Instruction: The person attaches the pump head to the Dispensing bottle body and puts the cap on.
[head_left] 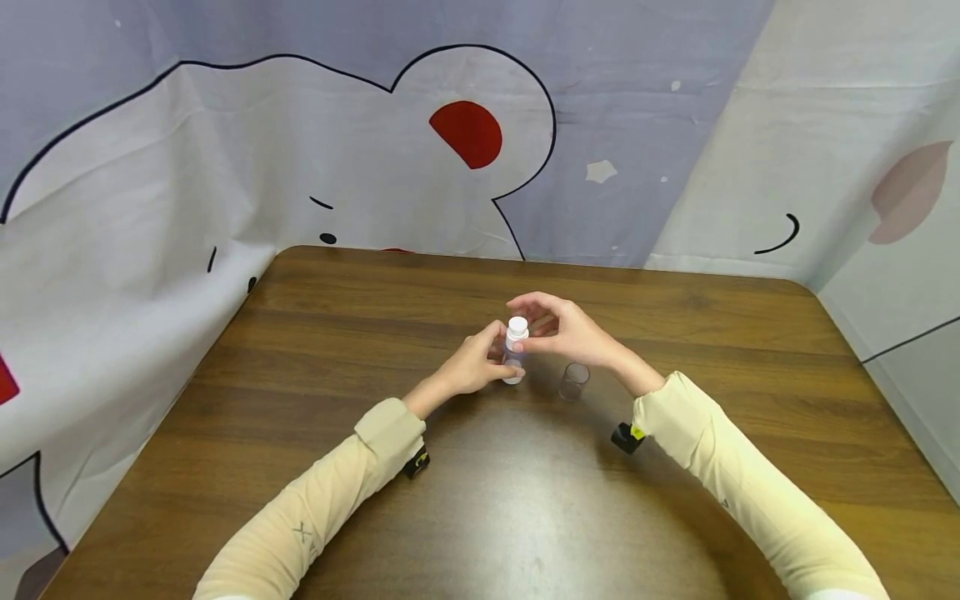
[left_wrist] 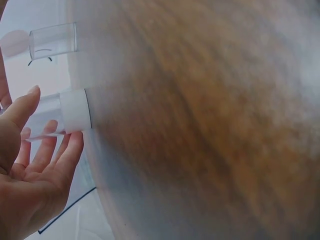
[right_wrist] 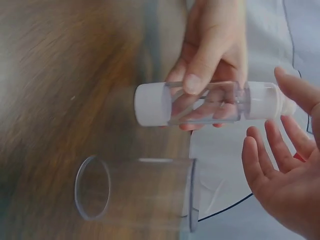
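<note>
A small bottle [head_left: 514, 343] with a clear body, a white base and a stepped white top [right_wrist: 264, 100] stands upright on the wooden table. My left hand [head_left: 474, 363] grips its clear body, thumb on the near side and fingers behind, as the right wrist view shows. Around the white top is my right hand [head_left: 564, 332], its thumb and fingers spread loosely on either side. Whether those fingertips touch the top, I cannot tell. Just right of the bottle, a clear, hollow cylinder [head_left: 573, 382] stands on the table below the right hand.
The brown wooden table [head_left: 360, 467] reaches back to a printed curtain [head_left: 360, 158], which also hangs along both sides. Black wrist cameras [head_left: 627, 437] sit under the cuffs of the cream sleeves.
</note>
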